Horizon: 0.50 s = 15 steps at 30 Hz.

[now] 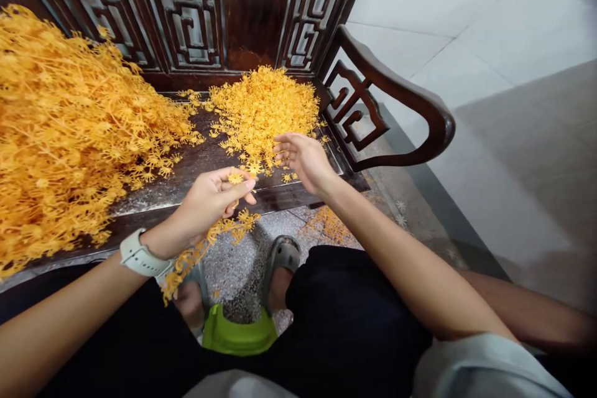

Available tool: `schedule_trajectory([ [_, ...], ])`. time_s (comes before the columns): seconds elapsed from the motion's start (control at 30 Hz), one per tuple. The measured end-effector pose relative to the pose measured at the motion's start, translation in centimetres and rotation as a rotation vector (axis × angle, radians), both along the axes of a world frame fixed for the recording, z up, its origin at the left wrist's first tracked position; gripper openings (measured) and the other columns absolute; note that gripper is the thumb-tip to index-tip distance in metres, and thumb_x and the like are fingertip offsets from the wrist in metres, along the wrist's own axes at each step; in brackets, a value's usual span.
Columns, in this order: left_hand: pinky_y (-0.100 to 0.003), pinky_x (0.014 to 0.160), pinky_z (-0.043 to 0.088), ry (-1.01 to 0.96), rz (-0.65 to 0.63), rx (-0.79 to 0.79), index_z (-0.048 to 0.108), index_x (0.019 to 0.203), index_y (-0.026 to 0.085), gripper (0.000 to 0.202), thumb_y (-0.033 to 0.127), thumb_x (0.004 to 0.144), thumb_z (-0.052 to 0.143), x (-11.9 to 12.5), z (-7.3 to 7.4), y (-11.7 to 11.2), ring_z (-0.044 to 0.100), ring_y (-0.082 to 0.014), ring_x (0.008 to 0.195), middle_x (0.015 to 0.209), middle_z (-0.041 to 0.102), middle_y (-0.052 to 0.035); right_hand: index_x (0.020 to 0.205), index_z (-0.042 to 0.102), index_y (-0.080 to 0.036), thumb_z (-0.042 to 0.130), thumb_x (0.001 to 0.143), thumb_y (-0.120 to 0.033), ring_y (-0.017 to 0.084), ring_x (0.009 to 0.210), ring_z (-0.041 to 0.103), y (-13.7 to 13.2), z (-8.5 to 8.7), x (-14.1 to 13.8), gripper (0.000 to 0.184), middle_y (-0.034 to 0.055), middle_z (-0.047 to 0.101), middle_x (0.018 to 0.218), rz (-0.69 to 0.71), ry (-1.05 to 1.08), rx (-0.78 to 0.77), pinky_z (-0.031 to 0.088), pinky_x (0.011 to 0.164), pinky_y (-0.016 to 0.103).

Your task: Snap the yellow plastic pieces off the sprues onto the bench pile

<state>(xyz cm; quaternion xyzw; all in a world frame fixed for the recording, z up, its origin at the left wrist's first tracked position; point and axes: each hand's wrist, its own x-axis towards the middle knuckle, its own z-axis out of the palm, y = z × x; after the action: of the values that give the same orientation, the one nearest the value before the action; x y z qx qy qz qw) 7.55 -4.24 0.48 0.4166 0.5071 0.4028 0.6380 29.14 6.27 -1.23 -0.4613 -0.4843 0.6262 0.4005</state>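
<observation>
My left hand (205, 202) is curled over the seat of the dark wooden bench (200, 158), pinching a thin orange flower sprig (208, 239) whose end hangs down past the seat edge. A small floret (236, 178) lies against its fingers. My right hand (303, 160) is held open, palm toward the left, with its fingertips at the edge of a heap of loose orange florets (263, 115). A much larger mass of orange sprigs (69, 124) is piled along the bench to the left, beyond my left hand.
The bench has a carved fretwork back (186, 12) and a curved wooden armrest (401, 93) at the right. Orange bits lie on the speckled terrazzo floor (329, 225). A green basin (239, 334) sits between my sandalled feet (282, 261). A pale tiled surface (489, 31) fills the right.
</observation>
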Motion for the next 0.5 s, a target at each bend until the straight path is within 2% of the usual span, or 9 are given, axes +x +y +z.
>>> schedule_trajectory([
  [0.07,-0.022,0.045,0.024,0.040,-0.041,0.033,0.072,0.103,0.016,0.033,0.043,0.090,0.083,-0.1,-0.3,0.2,0.037,-0.0042,0.045,0.077,0.075,-0.0040,0.106,0.069,-0.020,0.063,0.101,-0.065,0.014,0.073,0.061,-1.6,0.9,-0.7,0.045,0.0041,0.068,0.089,0.268,-0.087,0.177,0.048,0.066,0.029],
  [0.13,-0.023,0.047,0.029,0.109,-0.089,0.148,0.070,0.100,0.016,0.023,0.037,0.093,0.076,-0.3,-0.8,0.4,0.043,-0.0064,0.048,0.076,0.075,-0.0038,0.112,0.071,-0.021,0.067,0.099,-0.068,0.017,0.084,0.065,-3.1,1.8,-1.4,0.049,0.0053,0.070,0.099,0.446,-0.214,0.417,0.052,0.075,0.032],
  [0.2,-0.026,0.054,0.038,0.278,-0.128,0.344,0.067,0.094,0.017,0.009,0.026,0.093,0.070,-0.6,-1.4,0.5,0.054,-0.0104,0.056,0.077,0.074,-0.0037,0.125,0.071,-0.021,0.070,0.099,-0.065,0.023,0.109,0.065,-4.3,2.4,-1.9,0.050,0.0098,0.069,0.119,0.484,-0.350,0.671,0.053,0.095,0.039],
  [0.27,-0.028,0.061,0.043,0.517,-0.158,0.567,0.066,0.092,0.018,0.004,0.016,0.090,0.063,-0.7,-2.1,0.3,0.061,-0.0141,0.065,0.081,0.073,-0.0048,0.136,0.068,-0.020,0.067,0.102,-0.064,0.027,0.123,0.060,-5.1,2.6,-2.3,0.055,0.0133,0.066,0.129,0.477,-0.453,0.821,0.048,0.108,0.045],
  [0.37,-0.031,0.064,0.045,0.756,-0.205,0.776,0.065,0.088,0.017,0.016,0.007,0.084,0.054,-0.7,-3.0,-0.1,0.063,-0.0171,0.071,0.086,0.073,-0.0071,0.127,0.070,-0.017,0.057,0.108,-0.063,0.025,0.111,0.062,-5.7,2.2,-2.8,0.051,0.0119,0.068,0.116,0.566,-0.484,0.830,0.048,0.102,0.042],
  [0.43,-0.031,0.066,0.048,0.792,-0.224,0.819,0.066,0.087,0.016,0.018,0.005,0.084,0.053,-0.5,-3.3,-0.2,0.066,-0.0186,0.075,0.088,0.074,-0.0087,0.109,0.072,-0.016,0.052,0.112,-0.057,0.021,0.098,0.062,-5.7,1.8,-3.0,0.046,0.0081,0.068,0.103,0.605,-0.428,0.798,0.048,0.093,0.037],
  [0.5,-0.031,0.064,0.047,0.834,-0.255,0.820,0.067,0.085,0.015,0.015,0.009,0.090,0.054,-0.4,-3.2,-0.4,0.064,-0.0181,0.071,0.085,0.074,-0.0089,0.091,0.069,-0.017,0.048,0.115,-0.050,0.017,0.086,0.059,-5.5,1.3,-3.1,0.046,0.0039,0.063,0.090,0.588,-0.341,0.770,0.046,0.085,0.033],
])
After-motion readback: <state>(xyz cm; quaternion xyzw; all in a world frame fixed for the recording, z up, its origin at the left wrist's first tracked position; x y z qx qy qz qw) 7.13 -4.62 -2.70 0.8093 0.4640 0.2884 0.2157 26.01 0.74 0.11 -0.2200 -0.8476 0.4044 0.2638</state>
